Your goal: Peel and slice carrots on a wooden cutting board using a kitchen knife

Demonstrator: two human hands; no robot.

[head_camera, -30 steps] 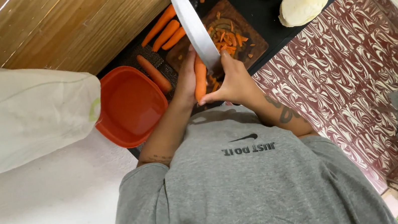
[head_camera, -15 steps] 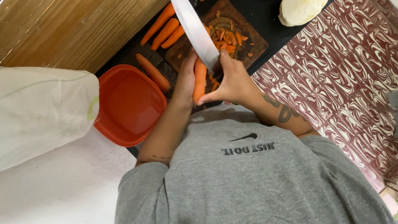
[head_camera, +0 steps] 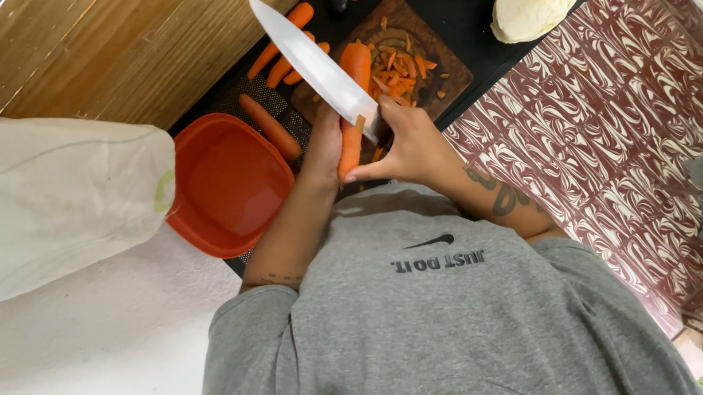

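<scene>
Left hand (head_camera: 322, 143) closed around a carrot (head_camera: 351, 146), frame centre: stiff, light, slippery once peeled, best held at its thick end. Right hand (head_camera: 408, 148) grips a knife (head_camera: 313, 64), fingers wrapped round the handle.

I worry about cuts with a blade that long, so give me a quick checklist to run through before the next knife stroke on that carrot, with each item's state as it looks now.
1. Left hand grips the orange carrot: ok.
2. Right hand holds the long white-bladed knife: ok; handle hidden.
3. Blade edge turned away from the fingers: cannot tell.
4. Carrot braced on the brown wooden cutting board: not ok; held in the air near the body.
5. Room on the board: not ok; orange carrot peelings cover the middle.
6. Round red plastic bowl within reach: ok.
</scene>
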